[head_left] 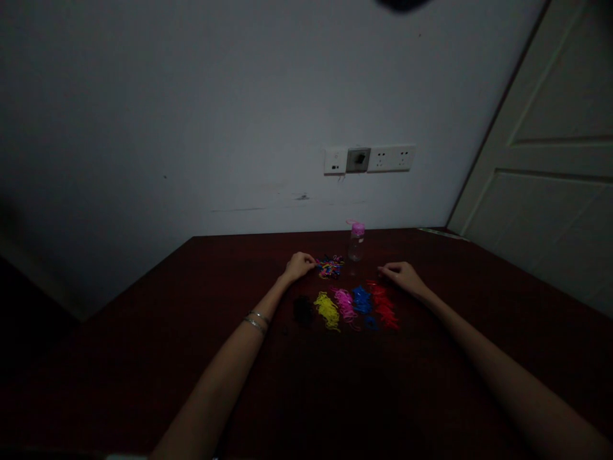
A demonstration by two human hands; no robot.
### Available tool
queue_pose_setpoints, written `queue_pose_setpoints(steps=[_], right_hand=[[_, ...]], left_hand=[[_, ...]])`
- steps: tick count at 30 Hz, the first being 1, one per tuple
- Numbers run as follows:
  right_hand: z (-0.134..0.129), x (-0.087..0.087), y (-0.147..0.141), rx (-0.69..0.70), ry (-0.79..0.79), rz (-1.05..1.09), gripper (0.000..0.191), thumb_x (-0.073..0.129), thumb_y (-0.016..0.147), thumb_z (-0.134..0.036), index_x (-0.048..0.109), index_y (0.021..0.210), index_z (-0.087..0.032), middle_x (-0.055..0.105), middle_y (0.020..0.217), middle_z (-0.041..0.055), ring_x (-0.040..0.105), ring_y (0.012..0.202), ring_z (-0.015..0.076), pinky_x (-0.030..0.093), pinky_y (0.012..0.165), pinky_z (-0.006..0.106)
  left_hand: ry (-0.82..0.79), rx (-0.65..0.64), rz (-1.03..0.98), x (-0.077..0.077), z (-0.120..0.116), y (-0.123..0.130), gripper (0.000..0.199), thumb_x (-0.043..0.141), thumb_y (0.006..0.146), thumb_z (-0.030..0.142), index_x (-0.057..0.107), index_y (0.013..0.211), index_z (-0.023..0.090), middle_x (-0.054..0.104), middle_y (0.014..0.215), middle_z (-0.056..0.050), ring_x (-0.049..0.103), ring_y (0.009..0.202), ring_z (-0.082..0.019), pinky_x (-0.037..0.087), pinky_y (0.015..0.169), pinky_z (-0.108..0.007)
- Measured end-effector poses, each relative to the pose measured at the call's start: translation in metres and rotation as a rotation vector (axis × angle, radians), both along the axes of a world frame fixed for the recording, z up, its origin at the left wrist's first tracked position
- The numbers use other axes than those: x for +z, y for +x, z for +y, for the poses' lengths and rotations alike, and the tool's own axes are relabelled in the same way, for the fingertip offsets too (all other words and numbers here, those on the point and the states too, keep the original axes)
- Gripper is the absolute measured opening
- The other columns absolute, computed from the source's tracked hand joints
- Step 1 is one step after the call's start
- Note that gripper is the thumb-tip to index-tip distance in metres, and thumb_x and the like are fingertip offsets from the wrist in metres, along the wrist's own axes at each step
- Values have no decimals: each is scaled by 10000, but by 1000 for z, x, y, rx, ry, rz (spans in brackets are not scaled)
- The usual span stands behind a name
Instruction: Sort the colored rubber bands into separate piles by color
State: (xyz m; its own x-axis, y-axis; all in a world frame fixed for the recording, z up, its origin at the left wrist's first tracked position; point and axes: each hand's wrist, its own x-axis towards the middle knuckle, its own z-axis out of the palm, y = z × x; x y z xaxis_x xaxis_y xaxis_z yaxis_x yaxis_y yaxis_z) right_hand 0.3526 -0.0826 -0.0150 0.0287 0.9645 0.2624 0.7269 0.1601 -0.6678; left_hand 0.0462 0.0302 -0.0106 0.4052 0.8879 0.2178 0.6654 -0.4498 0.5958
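Observation:
My left hand (300, 264) reaches to the left edge of a small pile of mixed-colour rubber bands (330, 266). Its thumb and fingertips are pinched together at the pile; whatever is between them is too small to make out. Just above the far end of the red rubber bands (384, 306), my right hand (403, 276) has its fingers closed, pointing left; I cannot see what they hold. Sorted piles lie side by side nearer to me: black bands (302, 309), yellow bands (327, 310), pink bands (345, 305) and blue bands (362, 299).
Behind the piles stands a clear bottle (355, 248) with a pink lid, upright between the hands. The dark red table (167, 332) meets a pale wall carrying sockets (390, 158). A panelled door (541, 166) rises at the right. The light is dim.

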Motion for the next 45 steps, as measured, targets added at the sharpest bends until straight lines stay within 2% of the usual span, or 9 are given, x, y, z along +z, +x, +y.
queue_pose_setpoints(steps=[5, 12, 21, 25, 28, 33, 38, 40, 45], right_hand=[[-1, 1, -1, 9, 3, 25, 406, 455, 748, -489, 630, 590, -157, 610, 576, 33, 526, 566, 150, 361, 557, 251], [1, -1, -1, -1, 6, 10, 403, 455, 744, -486, 633, 590, -160, 606, 570, 31, 525, 573, 155, 361, 559, 253], [0, 0, -3, 7, 15, 24, 397, 457, 739, -476, 634, 588, -155, 609, 570, 28, 529, 572, 153, 361, 558, 249], [0, 0, -3, 13, 14, 22, 404, 455, 737, -488, 627, 579, -158, 614, 579, 30, 530, 574, 155, 363, 556, 247], [0, 0, -2, 8, 15, 11, 409, 446, 744, -489, 623, 583, -158, 602, 567, 27, 520, 564, 152, 358, 542, 245], [2, -2, 0, 8, 15, -4, 409, 447, 742, -493, 636, 591, -164, 626, 589, 33, 538, 582, 160, 368, 555, 251], [1, -1, -1, 19, 15, 2, 402, 447, 741, -486, 632, 587, -164, 625, 586, 35, 538, 579, 160, 369, 560, 253], [1, 0, -2, 29, 14, 9, 393, 445, 744, -472, 625, 581, -164, 624, 594, 38, 537, 584, 161, 369, 563, 254], [0, 0, -2, 28, 20, 3, 395, 442, 744, -473, 622, 572, -166, 616, 585, 28, 532, 583, 160, 366, 563, 254]], left_hand=[[19, -30, -70, 3, 5, -3, 226, 545, 666, 241, 698, 785, 122, 595, 605, -19, 509, 596, -107, 365, 543, -192], [108, -32, -90, 18, 8, -8, 262, 544, 666, 295, 698, 781, 118, 594, 619, -19, 488, 591, -105, 350, 544, -198], [49, -85, -185, 33, 3, -6, 264, 561, 658, 268, 700, 779, 79, 614, 630, -33, 483, 580, -96, 356, 563, -206], [-41, -122, -216, 36, 4, -6, 241, 578, 650, 251, 694, 760, 71, 615, 611, -44, 476, 540, -87, 352, 527, -202], [-132, -168, -203, 45, 0, -9, 207, 585, 635, 225, 692, 733, 77, 604, 583, -40, 466, 513, -80, 340, 496, -197], [-452, -428, -18, 61, -11, -20, 169, 631, 582, 225, 703, 691, 117, 560, 490, -8, 418, 431, -60, 305, 432, -188], [-740, -576, 176, 59, -21, -20, 173, 720, 505, 258, 705, 638, 148, 484, 382, 11, 361, 353, -60, 229, 360, -196], [-778, -598, 194, 55, -23, -16, 173, 730, 503, 254, 705, 633, 143, 481, 378, 5, 358, 346, -61, 213, 351, -197], [-728, -553, 117, 48, -23, -8, 199, 755, 455, 263, 698, 605, 145, 479, 371, 13, 366, 343, -58, 215, 349, -192]])
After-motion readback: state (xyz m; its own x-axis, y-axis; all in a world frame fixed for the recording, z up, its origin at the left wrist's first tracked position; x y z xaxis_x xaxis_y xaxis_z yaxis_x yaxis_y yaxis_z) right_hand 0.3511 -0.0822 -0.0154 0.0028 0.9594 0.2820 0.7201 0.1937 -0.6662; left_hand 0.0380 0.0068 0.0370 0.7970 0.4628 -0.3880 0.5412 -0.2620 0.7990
